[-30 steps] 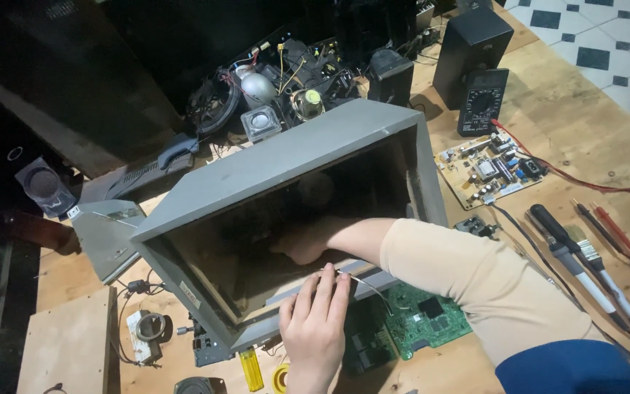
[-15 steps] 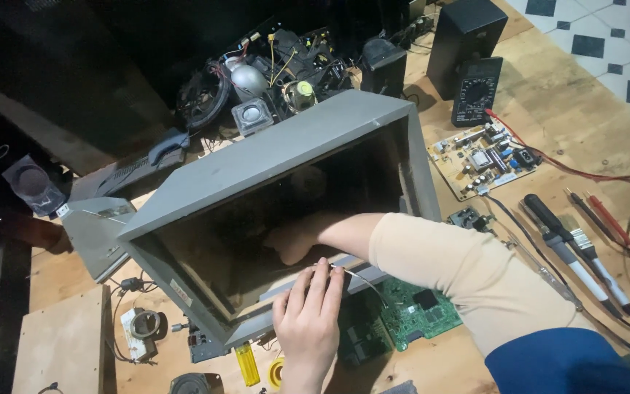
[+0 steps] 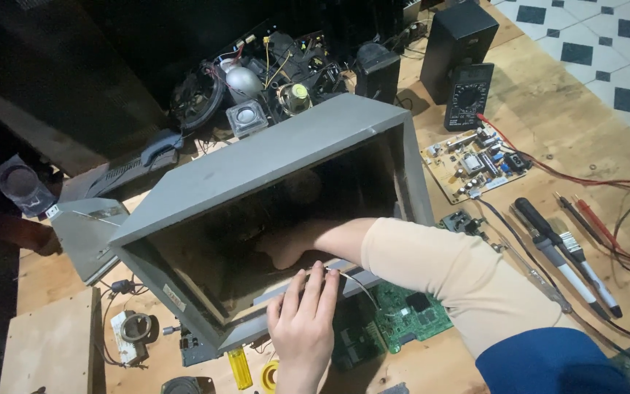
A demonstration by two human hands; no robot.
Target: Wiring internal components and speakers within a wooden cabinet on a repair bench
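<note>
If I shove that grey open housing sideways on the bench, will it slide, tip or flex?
The grey housing looks hollow and thin-walled, so probably light and somewhat flexible. It sits tilted over the green circuit board, so it may rock or tip rather than slide. The left hand on its rim seems to steady it; the right hand is inside.

Matt grey plastic casing [image 3: 271,164] on a rough wooden workbench [image 3: 548,124].
</note>
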